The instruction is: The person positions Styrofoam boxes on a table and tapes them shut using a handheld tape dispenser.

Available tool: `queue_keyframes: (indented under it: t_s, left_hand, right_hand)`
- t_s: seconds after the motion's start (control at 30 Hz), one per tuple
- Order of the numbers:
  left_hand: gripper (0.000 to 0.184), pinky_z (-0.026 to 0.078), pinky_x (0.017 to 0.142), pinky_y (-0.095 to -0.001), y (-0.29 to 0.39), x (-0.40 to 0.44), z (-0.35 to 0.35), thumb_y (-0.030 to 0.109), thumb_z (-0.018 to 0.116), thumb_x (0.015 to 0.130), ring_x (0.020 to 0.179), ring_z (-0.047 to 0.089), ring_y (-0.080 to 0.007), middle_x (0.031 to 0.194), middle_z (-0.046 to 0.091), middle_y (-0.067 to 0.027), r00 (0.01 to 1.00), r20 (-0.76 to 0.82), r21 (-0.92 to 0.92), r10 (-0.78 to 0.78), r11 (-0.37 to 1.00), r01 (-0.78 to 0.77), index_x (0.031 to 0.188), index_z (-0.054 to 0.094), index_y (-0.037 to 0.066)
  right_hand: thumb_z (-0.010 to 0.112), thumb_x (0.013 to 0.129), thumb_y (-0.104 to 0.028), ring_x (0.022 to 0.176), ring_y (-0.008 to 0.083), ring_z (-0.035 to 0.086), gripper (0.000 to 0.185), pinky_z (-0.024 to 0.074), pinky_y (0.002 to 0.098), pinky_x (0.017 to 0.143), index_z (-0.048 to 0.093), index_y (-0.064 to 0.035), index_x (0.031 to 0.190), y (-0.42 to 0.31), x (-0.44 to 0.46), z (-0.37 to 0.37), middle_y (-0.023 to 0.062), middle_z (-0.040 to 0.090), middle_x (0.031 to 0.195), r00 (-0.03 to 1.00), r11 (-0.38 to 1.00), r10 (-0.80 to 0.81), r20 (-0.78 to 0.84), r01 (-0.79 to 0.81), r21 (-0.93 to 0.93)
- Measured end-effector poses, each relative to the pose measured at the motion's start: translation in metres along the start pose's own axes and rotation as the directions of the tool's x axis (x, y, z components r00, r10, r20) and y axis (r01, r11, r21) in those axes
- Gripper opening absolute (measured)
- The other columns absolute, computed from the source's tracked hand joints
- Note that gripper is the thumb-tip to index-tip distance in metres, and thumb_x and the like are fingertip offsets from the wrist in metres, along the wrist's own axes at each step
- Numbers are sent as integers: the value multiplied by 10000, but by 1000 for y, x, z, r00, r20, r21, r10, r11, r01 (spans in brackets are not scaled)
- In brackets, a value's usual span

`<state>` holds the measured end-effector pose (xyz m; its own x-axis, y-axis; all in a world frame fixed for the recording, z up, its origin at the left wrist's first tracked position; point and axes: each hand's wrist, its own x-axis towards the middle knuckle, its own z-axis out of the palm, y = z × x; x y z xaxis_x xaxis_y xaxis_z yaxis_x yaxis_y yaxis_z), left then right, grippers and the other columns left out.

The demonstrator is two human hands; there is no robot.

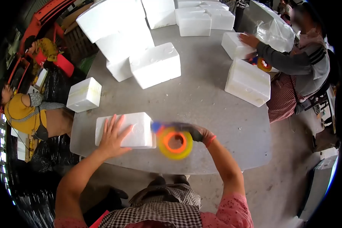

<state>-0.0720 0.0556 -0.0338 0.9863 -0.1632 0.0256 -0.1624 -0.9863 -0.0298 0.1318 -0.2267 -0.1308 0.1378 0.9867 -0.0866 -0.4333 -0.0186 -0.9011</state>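
Observation:
A white foam box (140, 131) lies near the front edge of the grey table. My left hand (114, 136) rests flat on top of it with the fingers spread. In a dark glove, my right hand (197, 133) grips a tape dispenser (167, 127). A roll of yellow tape (164, 152) with an orange core sits on the dispenser. Its blue front end is close to the box's right side; blur hides whether they touch.
Stacked foam boxes (121, 34) stand at the back left of the table (201, 102), beside a single box (155, 65). A smaller box (84, 95) sits at the left edge. At right, a co-worker (307, 57) handles a box (236, 45), with another box (249, 81) nearby.

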Motion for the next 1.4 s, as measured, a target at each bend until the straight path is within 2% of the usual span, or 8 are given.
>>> queue_keyframes:
  t_s: [0.2,0.33,0.53,0.63,0.83,1.0,1.1,1.4]
  left_hand:
    - [930,101,1113,-606,6,1,-6,418,817,616,1402,134,-438,1523,181,-189,999,33,-21,-33,999,34,1420,402,199]
    - [967,69,1110,-613,5,-6,-12,454,809,627,1412,116,-434,1535,150,-188,1000,5,-68,1,998,0,1440,373,165]
    - [603,375,1009,-452,18,7,-41,470,617,846,1168,499,-316,1276,505,-177,853,-513,-429,-94,889,-160,1242,497,30]
    - [502,485,646,-272,37,8,-68,524,283,996,729,577,-136,783,546,-23,974,224,-945,23,250,211,909,512,86]
    - [464,368,537,-208,72,-26,-90,507,318,1003,602,432,-55,694,455,33,918,313,-947,244,8,321,886,523,108]
    - [339,323,586,-198,96,-44,-108,396,379,1021,655,376,-28,765,442,67,974,221,-899,46,-377,222,931,541,113]
    - [277,326,616,-197,90,-37,-104,335,403,1017,696,392,-22,817,478,75,982,166,-876,93,-444,190,971,554,108]
    - [588,398,702,-342,61,33,-81,521,364,972,755,503,-214,840,583,-60,864,330,-402,379,-772,492,976,620,-9]
  right_hand:
    - [546,936,-281,1287,199,417,542,296,315,1096,438,25,1370,19,-60,45,108,479,1382,984,983,152,-93,-161,-93]
    - [527,925,-260,1270,227,443,586,337,342,1082,357,20,1412,15,-96,76,126,453,1393,934,957,-152,-324,221,188]
    - [699,781,-194,1311,249,396,789,338,356,1066,318,9,1440,15,-133,153,133,400,1436,784,943,-331,-525,285,-169]
    - [731,719,-194,1192,310,486,763,397,373,989,397,12,1373,-15,-122,203,175,494,1307,737,679,-546,-399,110,-726]
    - [764,638,-153,935,365,603,703,497,412,811,499,-13,1274,-41,-93,267,192,590,1117,605,238,-750,-268,-131,-962]
    - [766,614,-146,945,377,589,730,498,420,804,481,-23,1276,-39,-82,280,199,582,1098,577,182,-782,-235,-149,-972]
    - [743,653,-408,931,406,557,795,452,455,847,473,31,1259,-36,-83,272,212,577,1092,557,207,-784,-275,-183,-961]
    - [752,579,-182,938,387,583,756,482,440,828,481,20,1255,-57,-87,208,214,577,1078,535,145,-826,-181,-108,-983]
